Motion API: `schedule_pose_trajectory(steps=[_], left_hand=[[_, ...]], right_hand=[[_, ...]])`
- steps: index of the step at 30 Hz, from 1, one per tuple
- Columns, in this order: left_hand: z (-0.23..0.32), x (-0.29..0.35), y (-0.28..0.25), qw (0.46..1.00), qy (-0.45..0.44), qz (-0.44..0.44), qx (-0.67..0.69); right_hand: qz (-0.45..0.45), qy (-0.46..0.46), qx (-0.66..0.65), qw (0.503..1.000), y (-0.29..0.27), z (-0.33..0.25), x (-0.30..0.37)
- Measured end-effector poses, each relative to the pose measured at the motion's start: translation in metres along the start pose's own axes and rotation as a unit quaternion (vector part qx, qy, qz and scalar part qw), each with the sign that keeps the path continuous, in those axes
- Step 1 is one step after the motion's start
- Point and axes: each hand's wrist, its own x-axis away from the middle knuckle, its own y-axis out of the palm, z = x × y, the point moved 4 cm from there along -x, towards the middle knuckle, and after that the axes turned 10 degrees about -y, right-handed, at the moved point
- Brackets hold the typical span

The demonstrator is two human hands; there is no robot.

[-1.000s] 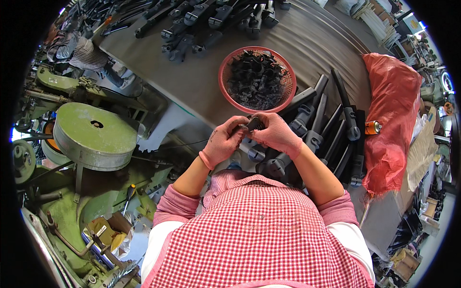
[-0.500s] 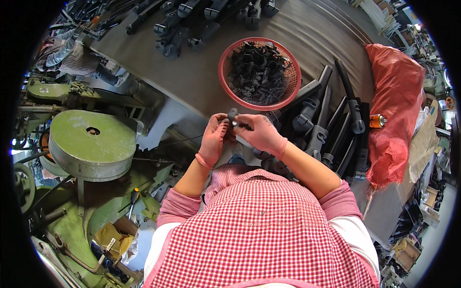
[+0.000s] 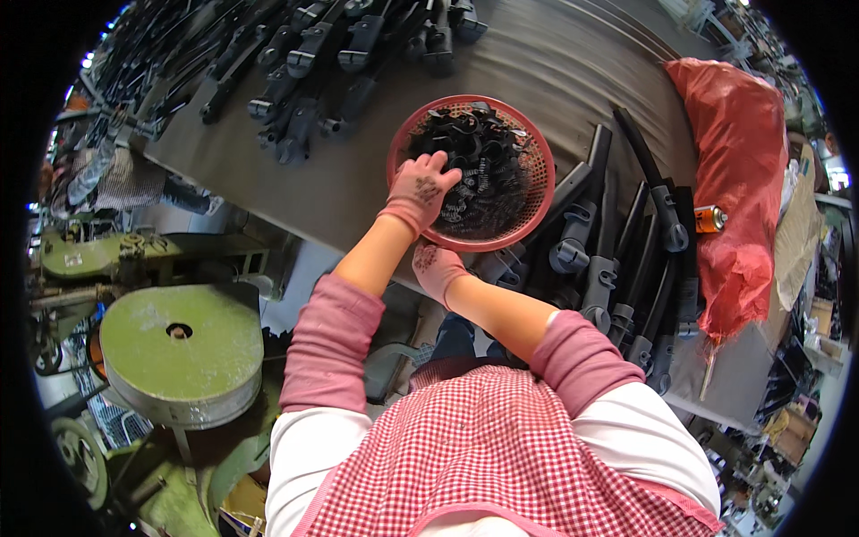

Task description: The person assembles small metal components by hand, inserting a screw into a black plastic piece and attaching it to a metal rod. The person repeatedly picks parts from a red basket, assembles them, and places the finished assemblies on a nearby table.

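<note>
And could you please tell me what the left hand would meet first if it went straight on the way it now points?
The left hand would likely meet the black parts in the red basket first, though whether it touches them is unclear.

My left hand [image 3: 419,190] gets even, soft light; the table [image 3: 555,67] shines dully at one o'clock. White glare stands near ten and three o'clock, where the curved rim turns black.

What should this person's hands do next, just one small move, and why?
Probably the left hand should pick up one of the black parts: it is over the red basket that holds them, while the right hand is at the basket's near side.
</note>
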Motion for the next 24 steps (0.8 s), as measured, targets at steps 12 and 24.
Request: schedule_pose_trajectory(steps=[12, 24], left_hand=[[-0.005, -0.007, -0.006, 0.894, -0.204, 0.020, 0.399], [0.111, 0.066, -0.138, 0.635, -0.218, -0.051, 0.739]], right_hand=[[0.226, 0.135, -0.929, 0.261, -0.090, 0.098, 0.156], [0.249, 0.106, -0.865, 0.421, -0.160, 0.091, 0.203]])
